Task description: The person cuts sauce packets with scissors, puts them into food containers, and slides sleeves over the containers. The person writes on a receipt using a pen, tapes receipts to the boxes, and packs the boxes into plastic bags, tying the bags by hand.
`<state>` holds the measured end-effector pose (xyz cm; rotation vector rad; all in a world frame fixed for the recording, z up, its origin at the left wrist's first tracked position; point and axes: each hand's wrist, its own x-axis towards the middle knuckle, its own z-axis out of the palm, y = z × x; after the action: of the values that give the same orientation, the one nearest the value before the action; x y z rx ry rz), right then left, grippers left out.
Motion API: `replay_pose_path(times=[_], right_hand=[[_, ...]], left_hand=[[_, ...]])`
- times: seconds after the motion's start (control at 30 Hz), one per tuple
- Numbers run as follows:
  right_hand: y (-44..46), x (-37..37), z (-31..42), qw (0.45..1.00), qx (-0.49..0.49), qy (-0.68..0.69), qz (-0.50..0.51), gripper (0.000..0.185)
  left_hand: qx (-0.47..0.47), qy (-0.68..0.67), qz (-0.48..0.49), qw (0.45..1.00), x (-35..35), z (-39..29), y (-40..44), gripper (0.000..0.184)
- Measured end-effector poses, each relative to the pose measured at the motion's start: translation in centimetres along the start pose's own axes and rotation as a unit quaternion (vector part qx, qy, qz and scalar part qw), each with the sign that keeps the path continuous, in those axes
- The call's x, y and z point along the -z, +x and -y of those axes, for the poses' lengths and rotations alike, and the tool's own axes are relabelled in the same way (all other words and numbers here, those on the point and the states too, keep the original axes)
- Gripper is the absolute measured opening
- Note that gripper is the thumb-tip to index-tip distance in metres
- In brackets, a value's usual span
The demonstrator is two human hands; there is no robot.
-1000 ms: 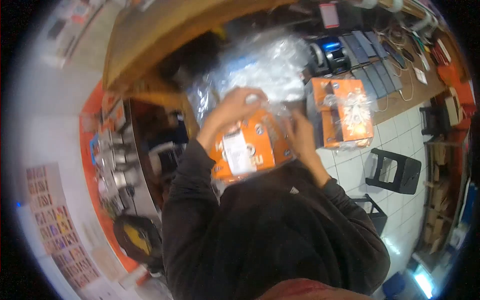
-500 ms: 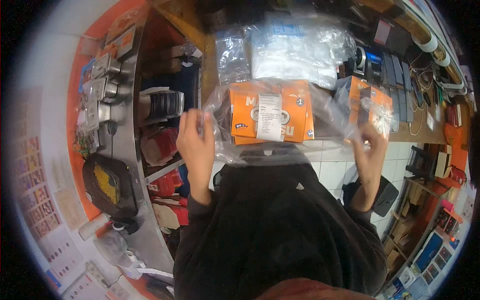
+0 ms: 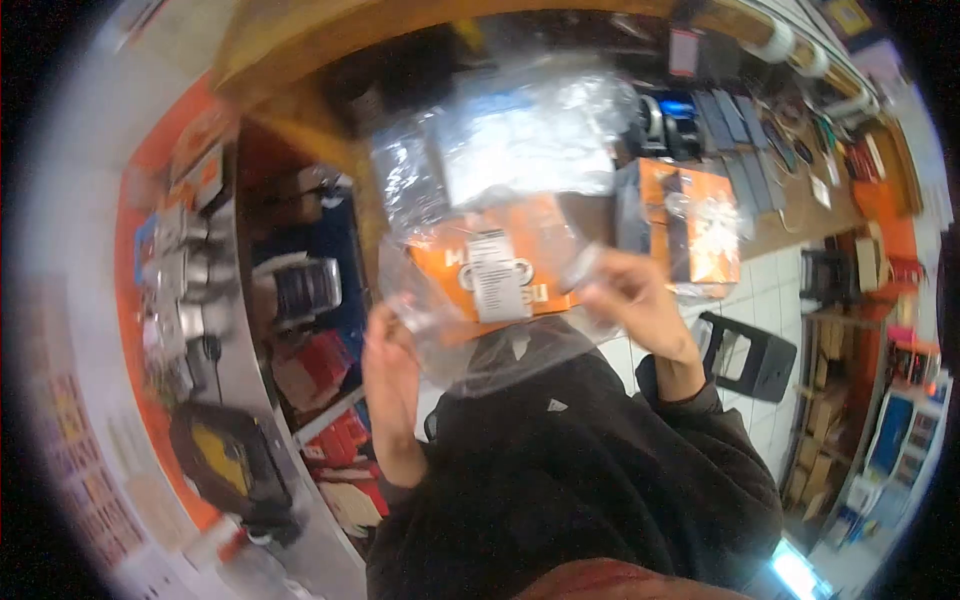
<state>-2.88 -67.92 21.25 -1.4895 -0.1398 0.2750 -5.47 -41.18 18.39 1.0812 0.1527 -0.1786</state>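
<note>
An orange box [image 3: 440, 272] with white lettering and a printed receipt [image 3: 500, 278] on top sits within a clear plastic bag [image 3: 500, 375] in front of me. My left hand [image 3: 392, 385] is at the bag's left edge, its thumb and fingers closed on the plastic, though blur softens the detail. On the other side, my right hand [image 3: 645, 305] pinches a gathered piece of the bag near the box's right edge. Slack plastic hangs toward my dark top.
Another bagged orange box [image 3: 712, 225] stands to the right on the table. Behind lies a stack of clear plastic bags [image 3: 530, 150]. On the left are a metal counter [image 3: 235, 330] with containers and a dark pan [image 3: 225, 455]. A black stool [image 3: 765, 360] stands on the tiled floor.
My right hand has moved left, bringing its side of the bag in toward the box. My left hand is slightly lower. The whole view has turned and shifted.
</note>
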Motion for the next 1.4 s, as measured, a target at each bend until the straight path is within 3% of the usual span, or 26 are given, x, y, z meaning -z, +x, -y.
replay_pose_path(times=[0.03, 0.07, 0.13, 0.17, 0.2, 0.27, 0.3, 0.33, 0.4, 0.43, 0.5, 0.63, 0.73, 0.8, 0.83, 0.87, 0.9, 0.93, 1.0, 1.03, 1.1, 1.17, 1.23, 1.3, 1.33, 1.4], right_hand=[[0.2, 0.1, -0.1, 0.991, 0.057, -0.087, 0.086, 0.014], [-0.3, 0.3, 0.7, 0.992, 0.055, -0.09, 0.069, 0.014], [-0.8, 0.9, 2.8, 0.964, -0.047, -0.003, 0.26, 0.017], [-0.7, 1.5, 2.6, 0.958, 0.044, 0.024, 0.283, 0.02], [-0.5, 2.2, 2.6, 0.959, 0.047, 0.021, 0.278, 0.02], [-0.3, 3.4, 2.5, 0.959, -0.025, 0.194, 0.205, 0.024], [0.4, 5.0, 2.8, 0.982, -0.083, -0.004, 0.168, 0.025], [1.3, 5.4, 2.7, 0.982, -0.08, -0.005, 0.169, 0.025], [2.8, 5.0, 2.3, 0.997, 0.064, 0.017, 0.037, 0.026], [2.7, 4.8, 3.7, 0.997, 0.072, 0.014, 0.039, 0.026], [1.6, 4.2, 7.3, 0.958, 0.225, -0.179, 0.013, 0.027], [1.4, 3.5, 6.5, 0.978, 0.201, -0.013, -0.062, 0.027], [1.5, 3.2, 5.7, 0.945, 0.288, -0.157, -0.016, 0.023], [1.8, 3.0, 4.7, 0.941, 0.272, -0.197, -0.032, 0.024], [1.4, 3.3, 4.7, 0.938, 0.274, -0.21, -0.038, 0.026], [1.0, 4.0, 4.7, 0.934, 0.275, -0.224, -0.043, 0.029], [0.0, 5.6, 4.5, 0.943, 0.229, -0.237, -0.032, 0.035], [-1.3, 7.9, 3.9, 0.935, 0.219, -0.277, -0.018, 0.049], [-2.4, 10.9, 2.6, 0.924, 0.214, -0.317, 0.002, 0.064], [-2.4, 11.5, 2.0, 0.936, 0.165, -0.31, -0.034, 0.086], [-1.5, 11.7, -1.0, 0.946, 0.074, -0.314, -0.032, 0.132], [1.1, 8.8, -6.2, 0.946, 0.111, -0.302, -0.042, 0.126], [4.4, 5.2, -9.0, 0.882, 0.196, -0.429, 0.023, 0.103], [6.6, 3.0, -10.9, 0.883, 0.186, -0.427, 0.059, 0.069], [6.8, 3.2, -11.8, 0.88, 0.192, -0.429, 0.064, 0.069], [7.5, 4.3, -14.2, 0.914, 0.236, -0.33, 0.026, 0.042]], left_hand=[[0.029, 0.088, 0.049, 0.994, -0.2, 0.7, -0.8, 0.04], [0.016, 0.169, 0.042, 0.985, -1.8, 1.3, -1.9, 0.036], [-0.002, 0.249, 0.043, 0.968, -2.8, 0.6, -3.4, 0.033], [0.117, 0.313, 0.089, 0.938, -1.3, -0.8, -3.5, 0.026], [0.232, 0.373, 0.132, 0.888, -0.2, -2.1, -3.1, 0.02], [0.093, 0.328, 0.061, 0.938, 1.1, -4.3, -1.8, 0.022], [0.031, 0.355, 0.015, 0.934, 2.2, -5.2, -0.2, 0.025], [-0.031, 0.379, -0.034, 0.924, 2.6, -5.7, 1.9, 0.029], [-0.084, 0.162, -0.064, 0.981, 1.1, -5.8, 6.2, 0.038], [-0.093, 0.161, -0.062, 0.981, -0.1, -6.4, 5.8, 0.038], [-0.225, 0.206, 0.037, 0.952, -3.5, -7.7, 4.6, 0.038], [-0.324, 0.133, 0.066, 0.934, -2.2, -6.4, 5.1, 0.036], [-0.271, 0.074, 0.048, 0.959, -2.5, -3.4, 5.7, 0.034], [-0.238, 0.149, 0.054, 0.958, -2.0, -3.6, 5.7, 0.028], [-0.328, 0.389, 0.112, 0.854, -2.7, -5.7, 5.0, 0.029], [-0.392, 0.596, 0.162, 0.682, -2.8, -6.9, 4.5, 0.031], [-0.368, 0.53, 0.193, 0.739, -0.9, -7.8, 3.5, 0.038], [-0.326, 0.543, 0.241, 0.735, 2.4, -9.3, 2.6, 0.056], [-0.269, 0.42, 0.162, 0.851, 5.3, -8.5, 1.7, 0.07], [-0.268, 0.421, 0.155, 0.852, 4.4, -7.3, 2.3, 0.07], [-0.217, 0.363, 0.011, 0.906, 1.2, -4.0, 4.2, 0.069], [-0.093, 0.354, -0.005, 0.931, 0.8, -0.5, 5.5, 0.064], [0.059, 0.358, 0.046, 0.931, 1.3, 3.6, 7.4, 0.06], [0.13, 0.387, 0.107, 0.906, 2.3, 7.8, 9.8, 0.056], [0.073, 0.424, 0.147, 0.89, 3.0, 9.4, 10.9, 0.054], [-0.268, 0.558, 0.212, 0.756, 4.5, 10.2, 11.6, 0.041]])
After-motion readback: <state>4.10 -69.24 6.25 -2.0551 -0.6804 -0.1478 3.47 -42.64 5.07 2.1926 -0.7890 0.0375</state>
